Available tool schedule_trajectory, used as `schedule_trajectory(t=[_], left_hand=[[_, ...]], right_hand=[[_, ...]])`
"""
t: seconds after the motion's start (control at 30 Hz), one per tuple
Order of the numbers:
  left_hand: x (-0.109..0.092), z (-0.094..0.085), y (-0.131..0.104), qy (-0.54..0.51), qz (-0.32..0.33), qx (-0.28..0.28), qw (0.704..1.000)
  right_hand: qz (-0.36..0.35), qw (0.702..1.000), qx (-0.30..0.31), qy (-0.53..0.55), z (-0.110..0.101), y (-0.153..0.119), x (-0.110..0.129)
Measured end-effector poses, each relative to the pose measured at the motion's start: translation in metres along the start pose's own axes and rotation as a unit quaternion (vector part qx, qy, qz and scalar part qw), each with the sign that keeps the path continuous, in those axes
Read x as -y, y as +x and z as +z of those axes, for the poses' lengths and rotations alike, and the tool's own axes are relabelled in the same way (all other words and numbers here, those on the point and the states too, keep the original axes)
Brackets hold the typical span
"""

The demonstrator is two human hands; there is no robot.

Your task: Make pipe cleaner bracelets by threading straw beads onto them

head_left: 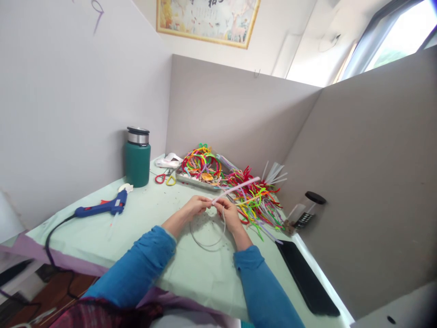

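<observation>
My left hand (196, 206) and my right hand (228, 213) meet above the middle of the table, fingertips pinched close together. From between them a pale pink pipe cleaner (239, 189) sticks out up and to the right. A thin whitish hoop (207, 248), like a headband, hangs below; one side runs to my left fingers and the other to my right. My fingers cover the spot where hoop and pipe cleaner meet, so I cannot tell whether they are joined.
Colourful pipe cleaners (256, 196) lie heaped beyond my right hand. Behind, a metal tray (196, 183) bears wrapped rings. At left are a blue glue gun (99, 209) with its cord and a green bottle (137, 164). A black flat case (307, 278) and a clear jar (309, 209) stand right.
</observation>
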State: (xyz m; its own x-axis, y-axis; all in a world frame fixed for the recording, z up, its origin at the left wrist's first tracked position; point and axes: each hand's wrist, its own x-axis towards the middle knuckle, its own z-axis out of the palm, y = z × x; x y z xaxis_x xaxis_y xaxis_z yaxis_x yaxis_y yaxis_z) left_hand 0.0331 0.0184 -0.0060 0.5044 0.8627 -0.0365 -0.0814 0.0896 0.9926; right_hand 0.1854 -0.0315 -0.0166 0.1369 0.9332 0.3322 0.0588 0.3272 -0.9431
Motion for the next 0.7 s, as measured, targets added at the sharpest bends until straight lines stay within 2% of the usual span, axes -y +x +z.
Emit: schedule_trajectory(t=[0.2, 0.43, 0.63, 0.7], left_hand=[[0.002, 0.001, -0.003, 0.013, 0.012, -0.007, 1.0], [-0.003, 0.007, -0.01, 0.044, 0.03, -0.026, 0.998], [-0.001, 0.012, -0.013, 0.071, 0.022, -0.105, 0.992], [0.0, 0.014, -0.014, 0.059, 0.014, -0.109, 0.992]], right_hand=[[-0.013, 1.0, -0.009, -0.012, 0.002, 0.001, -0.007], [-0.105, 0.99, -0.028, -0.088, 0.005, 0.0, -0.008], [-0.111, 0.989, -0.024, -0.093, 0.008, -0.006, -0.002], [-0.1, 0.991, -0.025, -0.084, 0.009, -0.008, 0.0]])
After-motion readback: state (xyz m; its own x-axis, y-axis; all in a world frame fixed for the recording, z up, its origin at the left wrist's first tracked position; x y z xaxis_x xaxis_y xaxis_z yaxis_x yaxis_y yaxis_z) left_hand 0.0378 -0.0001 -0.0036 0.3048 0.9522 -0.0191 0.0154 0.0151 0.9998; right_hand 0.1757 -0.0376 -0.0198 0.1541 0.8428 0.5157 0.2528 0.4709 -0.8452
